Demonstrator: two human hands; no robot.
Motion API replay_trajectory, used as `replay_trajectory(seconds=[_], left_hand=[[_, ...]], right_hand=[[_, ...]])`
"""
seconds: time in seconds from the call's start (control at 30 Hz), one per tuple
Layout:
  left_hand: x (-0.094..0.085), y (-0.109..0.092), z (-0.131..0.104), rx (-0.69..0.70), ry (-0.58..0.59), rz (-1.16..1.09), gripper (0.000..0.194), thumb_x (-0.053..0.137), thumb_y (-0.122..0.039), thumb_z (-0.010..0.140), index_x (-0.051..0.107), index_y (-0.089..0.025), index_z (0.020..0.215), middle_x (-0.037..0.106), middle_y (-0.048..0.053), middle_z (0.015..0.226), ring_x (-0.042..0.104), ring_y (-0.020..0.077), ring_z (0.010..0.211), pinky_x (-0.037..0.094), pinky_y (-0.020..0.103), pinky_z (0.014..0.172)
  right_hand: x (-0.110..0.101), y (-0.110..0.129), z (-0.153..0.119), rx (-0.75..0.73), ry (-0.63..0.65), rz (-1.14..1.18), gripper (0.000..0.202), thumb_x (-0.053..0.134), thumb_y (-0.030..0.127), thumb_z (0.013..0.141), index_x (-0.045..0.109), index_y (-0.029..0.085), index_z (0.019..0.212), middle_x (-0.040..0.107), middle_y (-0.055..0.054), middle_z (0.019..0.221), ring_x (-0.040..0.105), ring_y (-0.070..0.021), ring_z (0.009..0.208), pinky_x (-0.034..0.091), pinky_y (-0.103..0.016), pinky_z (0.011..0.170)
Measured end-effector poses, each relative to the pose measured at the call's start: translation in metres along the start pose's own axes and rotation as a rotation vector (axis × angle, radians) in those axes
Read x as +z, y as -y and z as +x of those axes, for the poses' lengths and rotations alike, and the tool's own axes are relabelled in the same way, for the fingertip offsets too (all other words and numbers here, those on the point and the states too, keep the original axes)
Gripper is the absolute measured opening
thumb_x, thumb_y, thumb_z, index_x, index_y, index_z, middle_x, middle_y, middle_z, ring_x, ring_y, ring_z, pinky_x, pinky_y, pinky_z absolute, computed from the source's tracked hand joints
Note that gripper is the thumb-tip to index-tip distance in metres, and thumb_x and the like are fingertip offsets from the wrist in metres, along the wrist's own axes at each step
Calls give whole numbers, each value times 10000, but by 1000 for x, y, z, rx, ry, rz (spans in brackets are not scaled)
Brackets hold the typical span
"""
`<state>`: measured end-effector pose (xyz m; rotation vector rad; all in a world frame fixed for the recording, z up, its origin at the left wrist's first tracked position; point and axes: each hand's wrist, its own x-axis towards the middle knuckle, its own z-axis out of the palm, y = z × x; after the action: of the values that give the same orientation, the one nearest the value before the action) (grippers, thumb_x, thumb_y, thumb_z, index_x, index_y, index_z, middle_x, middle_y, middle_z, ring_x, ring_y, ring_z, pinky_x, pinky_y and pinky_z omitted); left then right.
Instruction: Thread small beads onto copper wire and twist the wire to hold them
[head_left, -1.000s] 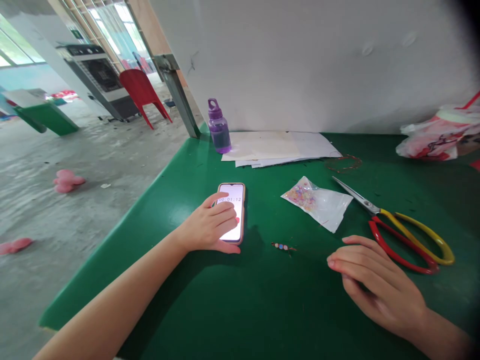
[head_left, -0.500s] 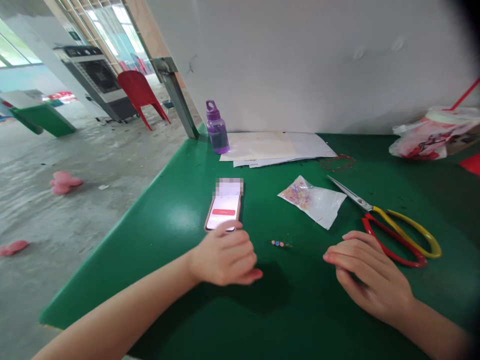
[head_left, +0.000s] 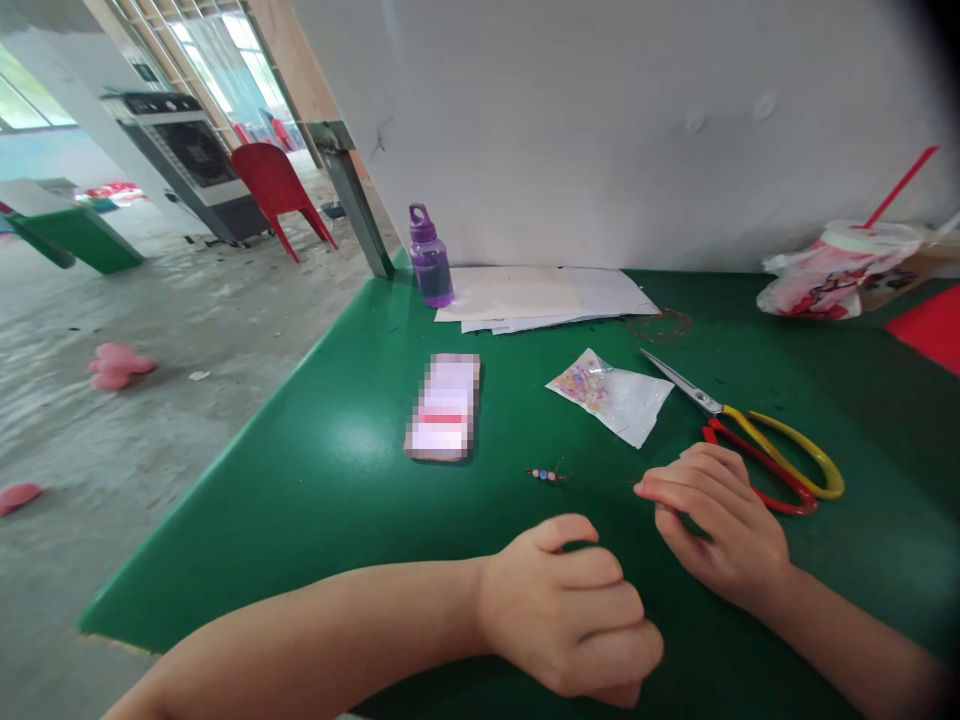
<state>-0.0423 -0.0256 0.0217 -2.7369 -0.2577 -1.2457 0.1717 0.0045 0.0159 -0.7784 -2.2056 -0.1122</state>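
My left hand (head_left: 574,610) hovers above the near part of the table with its fingers curled in. Its fingertips are turned away, so anything inside is hidden. To its right, my right hand (head_left: 720,525) pinches thumb and forefinger together, and a faint bit of thin thread (head_left: 631,483) shows at the tips. A short string of small beads (head_left: 543,475), pink, blue and white, lies on the green table between the hands and the bead packet. That clear and white packet (head_left: 611,397) holds many small coloured beads. Scissors (head_left: 709,402) with red and yellow handles lie just behind my right hand.
A phone (head_left: 444,408) with a lit screen lies at left. Behind it stand a purple bottle (head_left: 431,262) and white paper sheets (head_left: 540,292). Coiled thin thread (head_left: 664,325) is beside the paper. A bagged cup with a straw (head_left: 832,270) stands at back right, near the wall.
My left hand has moved from beside the phone toward the right and nearer to me, closing up more. My right hand keeps its pinch. The view has shifted slightly.
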Motion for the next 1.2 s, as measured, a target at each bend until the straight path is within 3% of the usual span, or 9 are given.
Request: replay_trajectory(seconds=[0.1, 0.17, 0.4, 0.53, 0.67, 0.83, 1.2], left_hand=[[-3, 9, -1, -211, -21, -5, 50, 543, -167, 726, 558, -168, 774, 543, -32, 599, 459, 123, 612, 377, 368, 795], [-5, 18, -5, -335, -2, -14, 127, 526, -101, 711, 531, -169, 818, 578, -7, 663, 489, 127, 652, 395, 358, 789], [3, 42, -11, -721, 187, -14, 207, 536, -184, 776, 483, -172, 976, 575, 78, 948, 510, 210, 923, 399, 403, 833], [8, 43, -10, -712, 312, -9, 166, 530, -279, 830, 560, -205, 975, 551, 74, 1040, 486, 225, 989, 378, 421, 853], [10, 43, -12, -679, 340, -2, 165, 511, -308, 855, 600, -212, 957, 530, 64, 1097, 458, 222, 1046, 356, 424, 891], [12, 45, -15, -692, 338, -8, 139, 522, -286, 853, 607, -197, 917, 534, 61, 1103, 455, 222, 1065, 362, 429, 896], [14, 47, -14, -686, 306, -22, 100, 514, -226, 855, 607, -196, 833, 553, 58, 1078, 486, 216, 1038, 375, 443, 880]], right_hand=[[-4, 1, 1, 9, -28, -49, 242, 551, 32, 727, 582, 191, 906, 660, -17, 814, 579, -154, 732, 413, -391, 803], [-7, 0, 2, 27, -42, -92, 239, 557, 43, 725, 581, 205, 900, 660, -6, 809, 583, -156, 744, 415, -391, 821], [-7, -7, 4, 75, 37, -144, 189, 613, 182, 746, 584, 226, 928, 662, -9, 880, 597, -176, 867, 393, -403, 902], [-6, -6, 3, 102, 171, -175, 208, 601, 240, 785, 596, 211, 991, 657, -25, 933, 583, -180, 923, 341, -421, 958], [-5, -5, 3, 134, 252, -210, 184, 561, 222, 824, 609, 212, 1002, 657, -15, 896, 578, -167, 895, 324, -415, 960], [-4, -5, 2, 154, 244, -197, 120, 539, 193, 839, 626, 217, 917, 644, 8, 783, 581, -133, 793, 324, -401, 947], [-5, -4, 3, 196, 255, -111, 93, 534, 188, 831, 621, 217, 836, 631, 22, 758, 577, -116, 741, 313, -390, 931]])
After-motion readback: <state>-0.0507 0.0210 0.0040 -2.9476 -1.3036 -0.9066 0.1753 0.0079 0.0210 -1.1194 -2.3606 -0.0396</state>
